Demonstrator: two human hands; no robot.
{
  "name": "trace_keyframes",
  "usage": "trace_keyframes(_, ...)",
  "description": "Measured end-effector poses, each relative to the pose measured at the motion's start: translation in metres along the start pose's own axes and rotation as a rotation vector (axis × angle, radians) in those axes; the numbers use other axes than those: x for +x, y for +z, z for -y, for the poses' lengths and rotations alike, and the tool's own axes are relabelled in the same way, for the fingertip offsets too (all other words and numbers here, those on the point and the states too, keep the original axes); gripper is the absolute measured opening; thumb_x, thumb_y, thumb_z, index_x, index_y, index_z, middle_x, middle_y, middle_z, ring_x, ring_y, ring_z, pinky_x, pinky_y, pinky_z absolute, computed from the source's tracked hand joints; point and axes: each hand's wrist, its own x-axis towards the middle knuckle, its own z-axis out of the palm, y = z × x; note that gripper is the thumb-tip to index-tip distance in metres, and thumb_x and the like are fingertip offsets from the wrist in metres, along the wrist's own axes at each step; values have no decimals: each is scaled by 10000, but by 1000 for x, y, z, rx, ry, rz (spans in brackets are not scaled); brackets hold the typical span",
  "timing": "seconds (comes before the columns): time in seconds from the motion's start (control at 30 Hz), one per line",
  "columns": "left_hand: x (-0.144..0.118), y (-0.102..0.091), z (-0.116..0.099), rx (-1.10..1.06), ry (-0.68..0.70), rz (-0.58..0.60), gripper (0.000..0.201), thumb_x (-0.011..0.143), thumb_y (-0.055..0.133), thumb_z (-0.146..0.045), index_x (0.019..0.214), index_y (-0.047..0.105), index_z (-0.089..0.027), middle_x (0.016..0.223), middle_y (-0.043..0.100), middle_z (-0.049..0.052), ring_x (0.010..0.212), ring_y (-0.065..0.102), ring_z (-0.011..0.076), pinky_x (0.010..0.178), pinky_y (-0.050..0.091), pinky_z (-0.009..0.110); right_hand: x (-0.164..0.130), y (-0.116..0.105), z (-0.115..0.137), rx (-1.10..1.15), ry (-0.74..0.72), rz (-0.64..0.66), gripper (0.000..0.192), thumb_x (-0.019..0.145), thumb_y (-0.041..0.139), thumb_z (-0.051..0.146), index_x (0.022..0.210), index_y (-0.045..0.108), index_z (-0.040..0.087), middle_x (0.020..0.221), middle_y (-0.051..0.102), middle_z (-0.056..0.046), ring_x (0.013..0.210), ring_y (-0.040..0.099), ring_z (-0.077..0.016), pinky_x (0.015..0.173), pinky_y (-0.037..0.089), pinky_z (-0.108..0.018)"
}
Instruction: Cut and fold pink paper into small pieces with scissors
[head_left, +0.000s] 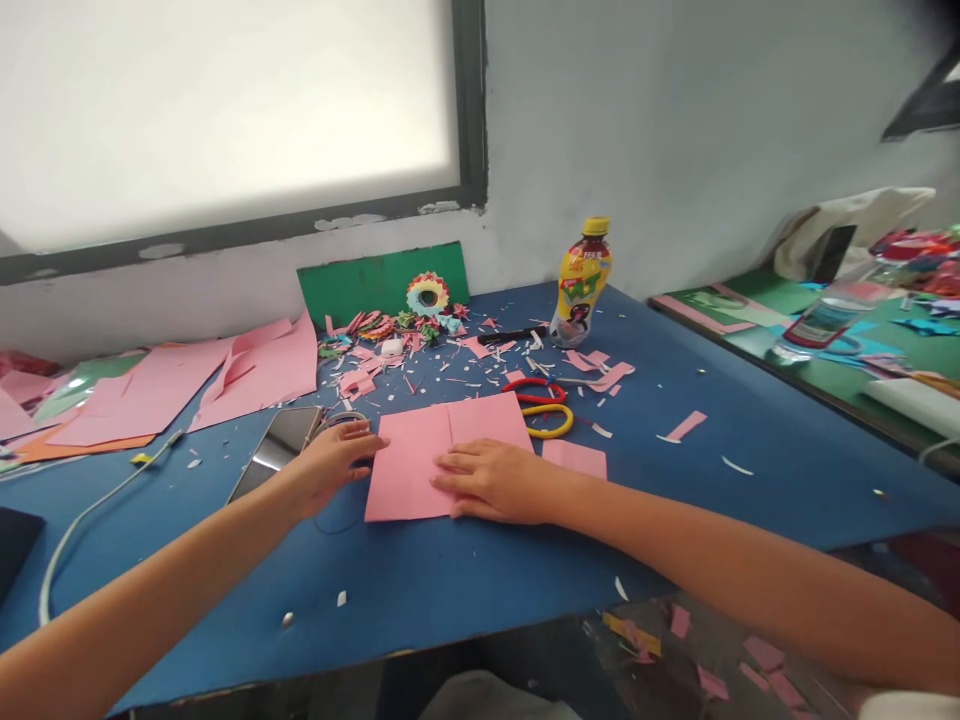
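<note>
A creased pink paper sheet point(442, 455) lies flat on the blue desk point(750, 470); the right hand point(491, 482) presses it, fingers spread, while the left hand point(330, 462), loosely open, touches its left edge. Folding seems underway; the next crease needs aligned edges. Scissors point(544, 407) lie just behind

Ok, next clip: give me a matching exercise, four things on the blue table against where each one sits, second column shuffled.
Things:
1. pink paper sheet
2. scissors
3. drink bottle
4. phone

Places:
A. upright near the wall, behind the scissors
B. face up, just left of the left hand
C. flat under the right hand, the left hand at its left edge
D. lying just beyond the sheet's right corner, red and yellow handles

Pairs: 1-C, 2-D, 3-A, 4-B
</note>
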Motion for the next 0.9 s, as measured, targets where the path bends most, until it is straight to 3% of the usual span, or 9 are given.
trace_keyframes(0.13, 3, -8, 0, 122, -24, 61, 451, 576, 720, -393, 952, 595, -178, 786, 600, 30, 598, 566, 120, 429, 344, 190, 1, -3, 1, 5, -7, 3, 391, 904, 396, 380, 1175, 531, 133, 1206, 558, -129, 1093, 517, -220, 920, 405, -369)
trace_keyframes(0.2, 2, -8, 0, 230, -8, 55, 429, 541, 736, -390, 902, 631, -184, 678, 593, 2, 575, 557, 139, 416, 318, 203, 2, -4, 1, 4, -5, 12, 387, 906, 394, 375, 1175, 531, 133, 1209, 555, -130, 1096, 515, -217, 924, 400, -366)
trace_keyframes(0.37, -8, 3, 3, 294, 126, 21, 364, 524, 745, -401, 780, 615, -177, 782, 651, 23, 792, 613, 213, 638, 456, 268, 1, -2, 0, 20, 0, -6, 391, 905, 394, 379, 1181, 532, 140, 1220, 552, -127, 1110, 508, -217, 934, 390, -367)
trace_keyframes(0.57, -15, 15, 8, -12, 66, -49, 615, 590, 732, -355, 1109, 456, -176, 1115, 577, 119, 904, 620, 211, 628, 498, 273, 0, -4, 1, 26, 10, 32, 398, 905, 391, 375, 1191, 531, 136, 1240, 540, -127, 1131, 495, -234, 941, 391, -379)
trace_keyframes(0.63, -13, 15, 11, -57, 41, 8, 583, 603, 719, -337, 1106, 481, -161, 1034, 619, 104, 864, 630, 212, 651, 500, 290, 1, -5, 3, 31, 18, 42, 396, 903, 398, 372, 1191, 533, 135, 1236, 544, -127, 1131, 497, -235, 942, 392, -382)
trace_keyframes(0.77, -8, 13, 18, 76, 121, 195, 339, 628, 686, -336, 894, 629, -133, 835, 668, 51, 804, 629, 225, 685, 493, 305, 5, -7, 0, 66, 20, 65, 402, 890, 428, 372, 1194, 535, 133, 1232, 551, -113, 1134, 499, -220, 964, 381, -361)
trace_keyframes(0.83, -5, 12, 22, 117, 151, 211, 294, 645, 674, -338, 855, 643, -135, 809, 663, 42, 788, 624, 218, 669, 496, 295, 5, -11, -12, 75, 114, 87, 356, 881, 450, 299, 1194, 538, 155, 1232, 558, -76, 1138, 496, -182, 986, 361, -306)
trace_keyframes(0.9, -4, 9, 23, 114, 161, 204, 300, 675, 651, -366, 871, 634, -140, 786, 653, 34, 736, 619, 199, 607, 504, 282, -1, -18, -30, 40, 348, 69, 335, 858, 426, 139, 1163, 559, 170, 1217, 568, -56, 1135, 496, -155, 986, 350, -269)
